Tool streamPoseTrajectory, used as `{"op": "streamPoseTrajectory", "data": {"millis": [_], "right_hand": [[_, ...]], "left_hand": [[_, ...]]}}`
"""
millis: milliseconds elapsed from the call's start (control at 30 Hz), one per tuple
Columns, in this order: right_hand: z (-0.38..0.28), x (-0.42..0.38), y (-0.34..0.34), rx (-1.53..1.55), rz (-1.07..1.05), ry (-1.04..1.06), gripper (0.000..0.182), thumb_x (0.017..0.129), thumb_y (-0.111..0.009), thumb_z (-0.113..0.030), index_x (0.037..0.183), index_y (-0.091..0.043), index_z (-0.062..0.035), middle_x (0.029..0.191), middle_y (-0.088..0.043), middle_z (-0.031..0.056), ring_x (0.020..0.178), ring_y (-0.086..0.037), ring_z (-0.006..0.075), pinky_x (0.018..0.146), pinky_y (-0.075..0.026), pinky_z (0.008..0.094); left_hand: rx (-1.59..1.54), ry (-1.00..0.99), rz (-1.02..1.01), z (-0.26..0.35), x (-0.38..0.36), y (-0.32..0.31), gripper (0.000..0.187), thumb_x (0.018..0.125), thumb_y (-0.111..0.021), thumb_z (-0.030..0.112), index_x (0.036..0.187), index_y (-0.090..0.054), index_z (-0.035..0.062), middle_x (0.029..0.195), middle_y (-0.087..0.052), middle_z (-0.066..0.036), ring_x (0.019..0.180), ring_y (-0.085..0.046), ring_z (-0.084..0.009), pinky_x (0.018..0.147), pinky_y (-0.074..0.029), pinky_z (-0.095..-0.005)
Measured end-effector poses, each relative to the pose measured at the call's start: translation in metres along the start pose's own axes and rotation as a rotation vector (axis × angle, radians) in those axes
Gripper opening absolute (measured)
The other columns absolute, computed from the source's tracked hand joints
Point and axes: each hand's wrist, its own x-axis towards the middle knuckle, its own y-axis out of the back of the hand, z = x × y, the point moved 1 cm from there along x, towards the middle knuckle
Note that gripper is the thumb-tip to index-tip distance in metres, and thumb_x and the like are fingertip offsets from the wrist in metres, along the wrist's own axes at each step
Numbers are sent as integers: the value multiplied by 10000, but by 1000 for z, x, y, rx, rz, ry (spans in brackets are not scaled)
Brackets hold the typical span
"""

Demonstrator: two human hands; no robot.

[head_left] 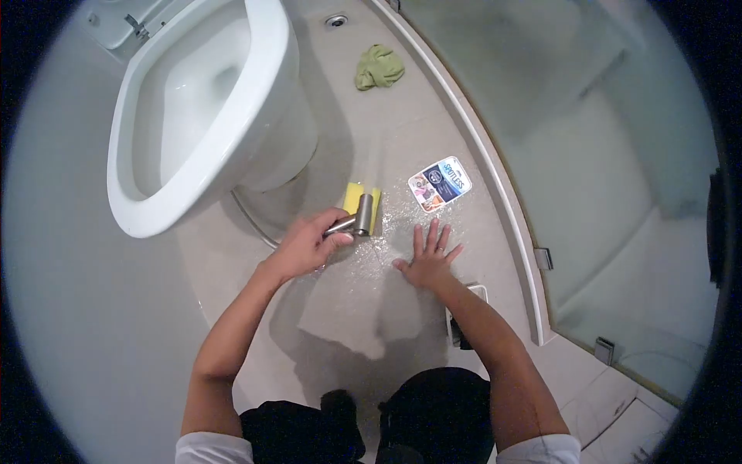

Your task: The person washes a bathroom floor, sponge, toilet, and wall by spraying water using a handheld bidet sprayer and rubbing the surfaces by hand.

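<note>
My left hand is closed round the handle of a metal bidet sprayer, whose hose runs back toward the toilet. In front of and partly behind the sprayer head lies a yellow sponge on the floor. A faint blurred streak, seemingly water, extends beyond the head. My right hand is spread out, palm down, at the wet floor, with a ring on one finger. Just beyond its fingertips lies a flat printed label or packet reading "SPOTLESS".
A white toilet with its seat exposed stands at the left. Farther off are a crumpled green cloth and a round floor drain. A raised curb and frosted glass bound the right. A white-rimmed object sits partly under my right forearm.
</note>
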Motion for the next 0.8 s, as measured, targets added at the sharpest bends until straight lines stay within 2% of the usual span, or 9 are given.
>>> {"op": "streamPoseTrajectory", "data": {"millis": [167,233,333,533,600,700,800], "right_hand": [[6,2,4,21,-8,-3,996,773,-478,-683,1474,-5,-155,1490,188,207,1340,208,456,901,90,769],[6,3,3,28,-20,2,1001,772,-480,-682,1473,-1,-152,1487,198,208,1337,218,456,896,97,770],[7,0,-1,37,39,14,1002,771,-487,-678,1473,-11,-146,1485,202,210,1335,222,457,897,99,769],[10,3,-4,21,64,31,987,770,-492,-674,1474,-52,-139,1489,189,211,1339,209,459,895,85,776],[11,3,-7,14,90,33,990,768,-488,-679,1474,-51,-140,1491,182,209,1342,204,457,895,80,778],[10,3,-8,5,114,32,996,763,-483,-690,1474,-50,-142,1496,169,207,1346,195,453,898,71,779],[9,4,-10,-4,129,24,1004,757,-484,-696,1474,-49,-145,1498,162,205,1348,190,451,901,64,779]], "left_hand": [[-18,-12,80,34,-10,3,352,871,-579,306,1099,-546,41,912,-609,-159,770,-594,-291,682,-464,-368],[-36,88,252,38,-16,6,332,873,-576,296,1078,-546,37,887,-601,-153,766,-588,-267,673,-460,-358],[-59,21,307,34,-23,6,320,876,-574,286,1069,-545,33,874,-598,-145,758,-587,-246,665,-457,-345],[-59,41,189,55,-32,6,318,884,-572,285,1077,-545,34,868,-600,-154,736,-580,-248,660,-453,-338],[-50,18,236,62,-36,5,317,885,-578,289,1065,-549,29,816,-596,-151,697,-568,-241,636,-446,-340],[-30,113,372,67,-46,11,324,875,-594,287,1053,-559,19,733,-587,-138,622,-558,-223,578,-436,-335],[38,68,376,72,-52,15,320,870,-599,273,1060,-557,18,743,-586,-141,608,-558,-211,563,-438,-320]]}}
